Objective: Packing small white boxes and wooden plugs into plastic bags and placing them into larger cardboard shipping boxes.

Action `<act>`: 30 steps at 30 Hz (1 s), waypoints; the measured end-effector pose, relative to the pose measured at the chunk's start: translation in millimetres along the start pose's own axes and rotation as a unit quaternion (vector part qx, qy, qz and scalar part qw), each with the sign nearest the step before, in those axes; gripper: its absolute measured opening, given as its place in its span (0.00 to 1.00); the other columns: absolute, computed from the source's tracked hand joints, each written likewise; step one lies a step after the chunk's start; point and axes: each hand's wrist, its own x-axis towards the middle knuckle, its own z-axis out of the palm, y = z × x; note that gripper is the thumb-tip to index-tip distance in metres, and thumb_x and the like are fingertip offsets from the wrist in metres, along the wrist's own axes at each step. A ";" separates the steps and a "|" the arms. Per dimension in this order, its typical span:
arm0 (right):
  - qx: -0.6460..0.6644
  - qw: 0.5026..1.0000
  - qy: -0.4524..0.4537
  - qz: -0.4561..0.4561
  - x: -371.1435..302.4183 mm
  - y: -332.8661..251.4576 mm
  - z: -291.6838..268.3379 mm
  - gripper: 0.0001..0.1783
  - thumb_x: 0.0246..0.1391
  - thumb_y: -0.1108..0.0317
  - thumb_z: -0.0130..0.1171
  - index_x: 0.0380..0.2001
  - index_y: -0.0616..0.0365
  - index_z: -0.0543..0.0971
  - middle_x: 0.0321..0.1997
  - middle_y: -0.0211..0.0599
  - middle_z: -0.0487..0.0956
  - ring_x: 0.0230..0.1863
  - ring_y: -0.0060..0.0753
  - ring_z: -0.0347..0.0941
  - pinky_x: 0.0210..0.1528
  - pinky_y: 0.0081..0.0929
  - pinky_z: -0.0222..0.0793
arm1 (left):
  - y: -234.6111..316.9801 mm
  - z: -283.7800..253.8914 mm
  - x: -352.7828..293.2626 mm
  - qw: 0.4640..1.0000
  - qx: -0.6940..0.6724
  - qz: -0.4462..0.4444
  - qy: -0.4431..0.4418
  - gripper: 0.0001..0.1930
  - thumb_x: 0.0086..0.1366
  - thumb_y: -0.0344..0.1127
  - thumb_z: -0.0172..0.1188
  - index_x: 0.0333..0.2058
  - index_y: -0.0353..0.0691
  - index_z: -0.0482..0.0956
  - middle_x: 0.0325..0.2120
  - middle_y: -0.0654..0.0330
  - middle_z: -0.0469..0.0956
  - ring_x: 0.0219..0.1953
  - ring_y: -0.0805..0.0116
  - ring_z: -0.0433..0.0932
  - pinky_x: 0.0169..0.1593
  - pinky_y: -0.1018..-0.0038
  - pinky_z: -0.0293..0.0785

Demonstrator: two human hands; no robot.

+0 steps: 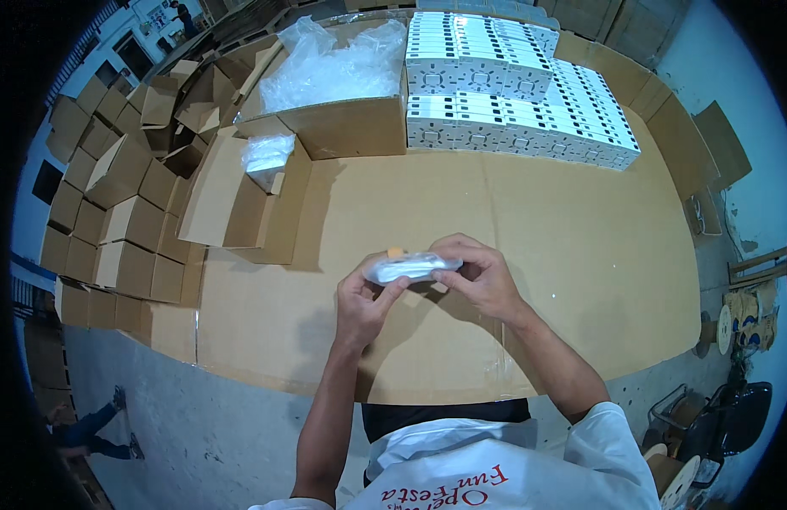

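Note:
Between both hands, above the near middle of the cardboard-covered table [393, 340], is a small white item in a clear plastic bag [413, 268]. What the item is cannot be made out. My left hand [364, 299] pinches its left end, thumb on the near side. Its right end is gripped by the thumb and fingers of my right hand [481, 280]. A small orange spot shows at its far edge, by the left fingers. Farther off to the left, an open carton [278, 225] holds similar bagged pieces [268, 157].
A large carton [351, 129] full of clear plastic bags [334, 68] stands at the back. Beside it, white printed boxes [512, 119] are stacked in rows. Brown cartons [125, 221] pile up at the left. A black chair [733, 416] and cable spools [678, 480] stand at the lower right.

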 end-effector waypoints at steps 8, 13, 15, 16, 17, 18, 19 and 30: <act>-0.141 0.972 -0.179 -0.063 7.9 -17.7 -24.8 0.14 0.48 0.75 0.69 0.39 0.47 0.89 0.53 0.35 0.79 0.51 0.31 0.71 0.52 0.30 0.69 | 15.5 -22.2 -2.0 0.920 0.314 0.188 -0.141 0.17 0.48 0.22 0.72 0.37 0.49 0.89 0.43 0.63 0.84 0.53 0.58 0.77 0.52 0.67 0.78; -0.242 0.947 -0.197 -0.078 8.8 -11.0 -27.9 0.10 0.50 0.68 0.70 0.37 0.41 0.90 0.53 0.31 0.79 0.53 0.34 0.71 0.54 0.33 0.69 | 15.1 -18.9 -2.1 0.901 0.367 0.157 -0.169 0.17 0.49 0.26 0.72 0.39 0.51 0.89 0.46 0.66 0.84 0.57 0.55 0.74 0.54 0.64 0.78; -0.235 0.948 -0.199 -0.079 7.9 -15.0 -29.6 0.09 0.51 0.68 0.69 0.36 0.43 0.90 0.50 0.31 0.80 0.52 0.34 0.71 0.53 0.33 0.69 | 14.4 -17.7 -0.8 0.900 0.367 0.149 -0.183 0.15 0.52 0.28 0.72 0.40 0.51 0.89 0.47 0.66 0.84 0.57 0.54 0.75 0.55 0.64 0.78; -0.236 0.948 -0.198 -0.078 8.1 -14.6 -31.3 0.09 0.51 0.68 0.69 0.36 0.43 0.90 0.50 0.31 0.80 0.52 0.34 0.71 0.53 0.33 0.69 | 14.5 -17.4 -0.4 0.915 0.330 0.139 -0.184 0.13 0.55 0.28 0.70 0.41 0.48 0.89 0.47 0.65 0.84 0.56 0.54 0.76 0.55 0.64 0.78; -0.187 0.958 -0.195 -0.090 9.1 -13.6 -31.5 0.08 0.52 0.69 0.69 0.36 0.47 0.90 0.48 0.31 0.81 0.49 0.32 0.73 0.51 0.32 0.70 | 15.6 -18.2 -1.1 0.929 0.296 0.128 -0.183 0.12 0.58 0.28 0.68 0.41 0.46 0.88 0.46 0.64 0.85 0.55 0.54 0.77 0.54 0.65 0.78; -0.138 0.966 -0.192 -0.103 10.2 -12.5 -31.5 0.07 0.53 0.70 0.69 0.35 0.50 0.89 0.45 0.32 0.82 0.46 0.31 0.74 0.49 0.30 0.70 | 15.5 -18.5 -0.5 0.929 0.297 0.128 -0.182 0.12 0.58 0.28 0.68 0.41 0.46 0.88 0.46 0.64 0.85 0.55 0.54 0.77 0.54 0.65 0.78; -0.137 0.966 -0.193 -0.103 10.6 -10.9 -30.9 0.07 0.53 0.70 0.69 0.35 0.50 0.89 0.45 0.32 0.82 0.46 0.31 0.74 0.49 0.30 0.70 | 14.8 -18.6 0.8 0.945 0.251 0.131 -0.165 0.09 0.62 0.28 0.65 0.42 0.41 0.88 0.44 0.61 0.85 0.53 0.56 0.78 0.52 0.67 0.78; -0.208 0.956 -0.022 -0.205 13.0 -9.1 -13.4 0.13 0.51 0.81 0.62 0.41 0.60 0.84 0.37 0.37 0.81 0.39 0.30 0.78 0.39 0.25 0.73 | 2.0 -15.7 18.9 0.994 0.032 -0.094 -0.040 0.20 0.76 0.36 0.49 0.38 0.21 0.81 0.33 0.49 0.82 0.31 0.65 0.81 0.39 0.73 0.79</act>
